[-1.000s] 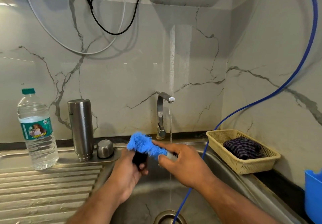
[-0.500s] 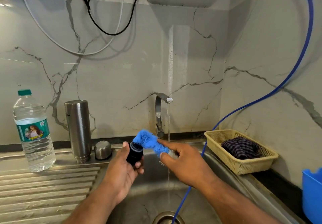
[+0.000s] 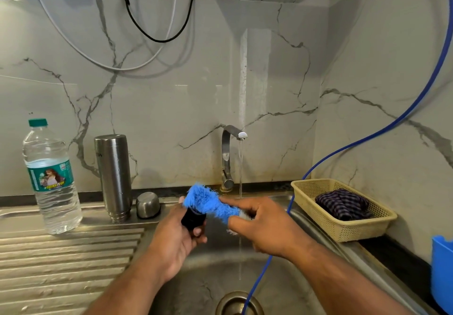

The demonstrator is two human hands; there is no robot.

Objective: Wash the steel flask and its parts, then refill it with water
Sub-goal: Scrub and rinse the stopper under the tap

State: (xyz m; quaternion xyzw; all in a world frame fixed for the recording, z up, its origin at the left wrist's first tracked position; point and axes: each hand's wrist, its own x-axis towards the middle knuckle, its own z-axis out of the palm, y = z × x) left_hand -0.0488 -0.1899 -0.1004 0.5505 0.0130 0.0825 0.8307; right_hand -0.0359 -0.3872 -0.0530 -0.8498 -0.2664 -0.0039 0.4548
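Fingers (image 3: 199,239) of left hand (image 3: 172,243) gripping black stopper (image 3: 193,219), right hand (image 3: 268,227) clasping blue brush (image 3: 208,203), bristles now covering stopper's top

Grey-veined marble wall (image 3: 171,108) meets side wall (image 3: 382,52) at corner; black cable (image 3: 160,41) loops overhead; ribbed steel worktop (image 3: 61,260) below.

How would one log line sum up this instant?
step: scrubbing black stopper | left hand: grips it | right hand: holds blue brush against it | tap: running | steel flask, steel cup: standing beside sink
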